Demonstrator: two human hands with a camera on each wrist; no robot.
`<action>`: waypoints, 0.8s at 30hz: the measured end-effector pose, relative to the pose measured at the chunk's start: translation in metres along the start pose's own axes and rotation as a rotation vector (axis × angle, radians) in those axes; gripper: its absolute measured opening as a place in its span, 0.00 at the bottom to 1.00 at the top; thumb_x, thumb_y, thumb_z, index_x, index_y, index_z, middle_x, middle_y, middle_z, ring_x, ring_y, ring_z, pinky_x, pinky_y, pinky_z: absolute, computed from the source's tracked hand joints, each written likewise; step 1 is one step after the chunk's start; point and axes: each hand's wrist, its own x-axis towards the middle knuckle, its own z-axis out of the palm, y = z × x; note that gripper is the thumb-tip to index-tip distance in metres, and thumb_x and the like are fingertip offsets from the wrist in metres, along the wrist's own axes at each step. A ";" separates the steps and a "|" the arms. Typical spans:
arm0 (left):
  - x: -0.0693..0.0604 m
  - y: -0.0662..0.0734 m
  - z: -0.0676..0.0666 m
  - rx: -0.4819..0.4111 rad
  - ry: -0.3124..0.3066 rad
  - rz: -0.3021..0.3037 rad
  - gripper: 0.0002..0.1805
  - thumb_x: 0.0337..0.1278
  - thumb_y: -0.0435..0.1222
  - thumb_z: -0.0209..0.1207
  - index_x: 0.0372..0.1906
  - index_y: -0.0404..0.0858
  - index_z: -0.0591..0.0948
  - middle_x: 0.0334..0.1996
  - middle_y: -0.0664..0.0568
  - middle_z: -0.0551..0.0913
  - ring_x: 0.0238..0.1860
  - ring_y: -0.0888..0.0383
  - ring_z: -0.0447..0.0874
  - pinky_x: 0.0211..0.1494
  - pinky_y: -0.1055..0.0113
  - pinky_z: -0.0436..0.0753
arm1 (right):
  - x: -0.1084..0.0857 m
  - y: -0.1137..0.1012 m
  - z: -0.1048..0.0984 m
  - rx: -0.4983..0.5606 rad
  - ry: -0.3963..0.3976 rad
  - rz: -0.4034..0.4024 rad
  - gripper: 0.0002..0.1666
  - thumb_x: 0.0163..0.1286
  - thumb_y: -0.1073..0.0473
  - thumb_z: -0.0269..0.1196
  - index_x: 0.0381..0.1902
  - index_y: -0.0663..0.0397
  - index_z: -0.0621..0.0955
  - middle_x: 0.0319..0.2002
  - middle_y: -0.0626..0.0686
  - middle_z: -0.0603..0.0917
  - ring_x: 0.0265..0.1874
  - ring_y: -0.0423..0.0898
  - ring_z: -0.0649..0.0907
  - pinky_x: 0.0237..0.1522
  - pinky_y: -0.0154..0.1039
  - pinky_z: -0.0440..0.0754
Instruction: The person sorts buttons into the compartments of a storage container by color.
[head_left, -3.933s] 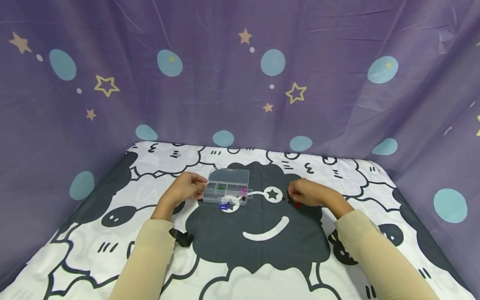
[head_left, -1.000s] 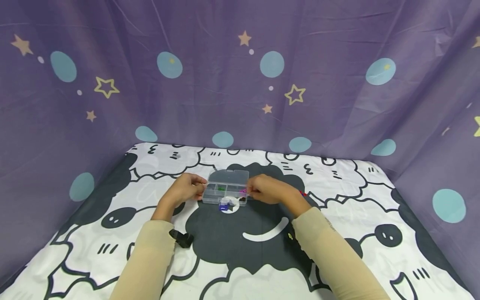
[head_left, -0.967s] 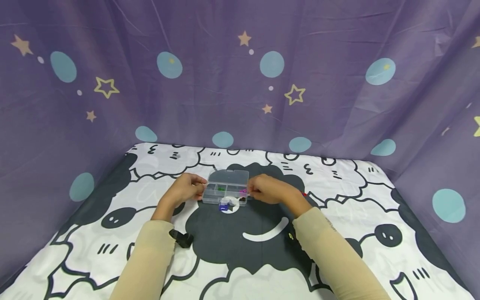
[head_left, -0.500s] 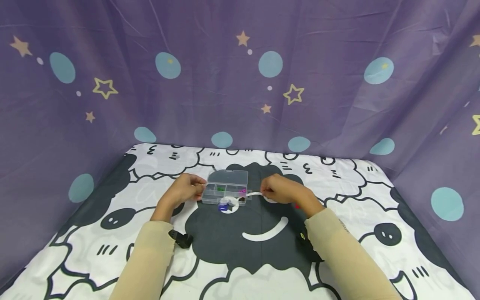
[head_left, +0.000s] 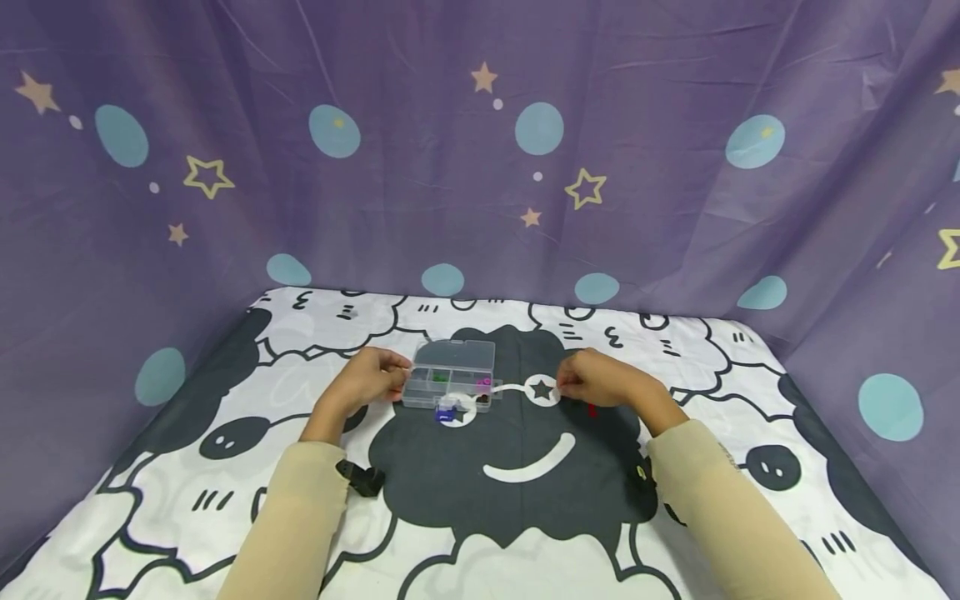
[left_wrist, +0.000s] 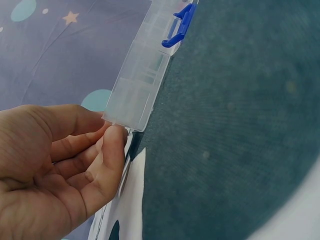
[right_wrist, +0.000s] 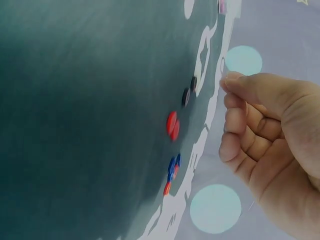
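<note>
A clear plastic compartment box [head_left: 453,357] stands with its lid up and a blue latch [head_left: 446,414] at the front. Small green pieces [head_left: 440,378], magenta pieces [head_left: 483,382] and dark pieces [head_left: 483,398] lie in separate compartments. My left hand [head_left: 363,383] pinches the box's left end; the left wrist view shows thumb and fingers at its corner. My right hand [head_left: 596,379] hovers right of the box, fingers curled and thumb against the index finger, nothing visible between them. Beside it in the right wrist view lie black discs [right_wrist: 186,97], red discs [right_wrist: 171,122] and blue pieces [right_wrist: 172,167].
A white cloth with black cartoon sheep [head_left: 517,508] covers the surface. Behind it hangs a purple curtain [head_left: 420,217] with stars and dots. A black fitting [head_left: 362,477] sits at my left wrist.
My right hand was at the box's right edge a second ago and has moved right, back toward the loose pieces. My left hand and the box stay in place.
</note>
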 end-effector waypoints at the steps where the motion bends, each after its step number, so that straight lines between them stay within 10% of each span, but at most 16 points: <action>1: 0.000 0.000 0.000 -0.001 0.002 0.000 0.14 0.72 0.28 0.56 0.58 0.27 0.81 0.41 0.40 0.83 0.31 0.57 0.85 0.35 0.65 0.88 | -0.002 0.002 0.000 0.000 -0.002 0.010 0.04 0.72 0.65 0.66 0.38 0.55 0.87 0.29 0.42 0.84 0.28 0.36 0.80 0.36 0.37 0.82; 24: 0.000 0.002 0.001 -0.002 0.011 -0.023 0.15 0.72 0.30 0.58 0.58 0.28 0.81 0.38 0.42 0.81 0.31 0.57 0.85 0.35 0.65 0.88 | -0.017 0.017 0.002 0.028 -0.071 0.097 0.02 0.65 0.65 0.72 0.35 0.56 0.88 0.29 0.43 0.85 0.29 0.36 0.81 0.34 0.35 0.82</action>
